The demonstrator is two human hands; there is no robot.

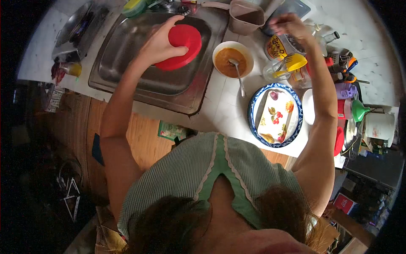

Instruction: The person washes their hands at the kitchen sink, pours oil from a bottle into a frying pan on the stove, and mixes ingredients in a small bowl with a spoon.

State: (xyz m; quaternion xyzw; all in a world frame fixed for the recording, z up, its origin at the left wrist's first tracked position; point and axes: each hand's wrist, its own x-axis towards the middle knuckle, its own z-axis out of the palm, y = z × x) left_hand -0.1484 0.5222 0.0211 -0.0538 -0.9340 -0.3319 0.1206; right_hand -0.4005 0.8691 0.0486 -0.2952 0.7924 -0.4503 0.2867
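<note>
Over the sink (114,70), my left hand (163,44) grips a round red lid (186,44), thumb across its face and fingers at its far edge. My right hand (289,26) is raised above the items at the back right, near a jar with a yellow label (277,47). Its fingers are blurred, and whether they hold anything is unclear. Between the hands, a white bowl (216,63) contains an orange-brown mixture with a spoon (241,84) in it. Nearer my body lies a blue-rimmed plate (252,114) with a fruit-patterned dish (277,116) on it.
A square container (246,19) with a handle stands behind the bowl. A glass jar (272,71) and a yellow slotted utensil (295,62) are below my right hand. At right are a green funnel (359,111) and a white container (378,126). A stove (76,38) is at far left.
</note>
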